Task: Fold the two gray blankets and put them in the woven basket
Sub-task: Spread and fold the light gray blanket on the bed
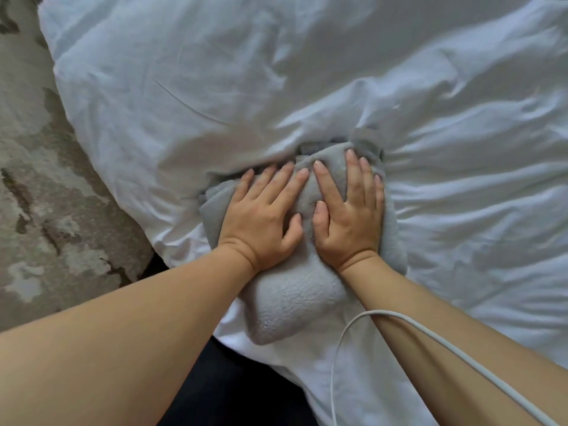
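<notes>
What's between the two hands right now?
Only a bare strip of the gray blanket; left hand and right hand press flat on it, in the head view.

Look: gray blanket (295, 302), fuzzy fleece, folded into a thick, compact bundle.
Place: on the white bed (215, 72), sunk into the bedding near its edge.

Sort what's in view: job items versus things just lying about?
Job: folded gray fleece blanket, pressed flat under left hand and right hand.
Lying about: rumpled white bedding, thin white cable, mottled gray-beige rug.
</notes>
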Tool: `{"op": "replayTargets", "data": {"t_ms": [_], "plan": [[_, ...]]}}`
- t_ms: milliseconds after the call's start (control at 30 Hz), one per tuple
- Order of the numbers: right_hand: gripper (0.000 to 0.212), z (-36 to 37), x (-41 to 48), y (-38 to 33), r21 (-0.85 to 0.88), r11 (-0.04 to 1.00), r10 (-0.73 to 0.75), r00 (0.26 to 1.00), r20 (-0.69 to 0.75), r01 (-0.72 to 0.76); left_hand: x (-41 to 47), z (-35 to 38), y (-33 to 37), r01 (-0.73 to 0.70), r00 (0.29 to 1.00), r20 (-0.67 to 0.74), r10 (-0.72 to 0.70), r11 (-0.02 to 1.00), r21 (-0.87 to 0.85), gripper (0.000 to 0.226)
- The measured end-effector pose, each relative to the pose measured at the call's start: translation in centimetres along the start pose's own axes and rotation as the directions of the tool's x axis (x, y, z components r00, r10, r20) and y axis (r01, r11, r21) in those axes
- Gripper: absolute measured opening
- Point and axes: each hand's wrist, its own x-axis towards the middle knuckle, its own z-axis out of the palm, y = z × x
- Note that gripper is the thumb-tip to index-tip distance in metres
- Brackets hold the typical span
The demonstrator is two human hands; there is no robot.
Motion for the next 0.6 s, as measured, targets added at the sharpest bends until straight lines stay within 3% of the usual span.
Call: {"op": "replayTargets", "data": {"t_ms": [400,600], "plan": [[0.05,5.6,0.4,1.4,0.073,0.997,-0.029,0.994,-0.108,0.037,1.4,5.5,-2.0,-0.008,0.991,-0.132,0.001,0.999,-0.051,0.062],[0.046,7.8,0.0,2.0,0.059,0.995,-0.068,0.989,-0.13,0.076,1.4,8.5,-2.5,-0.054,0.962,-0.269,0.044,0.998,-0.028,0.057]]}}
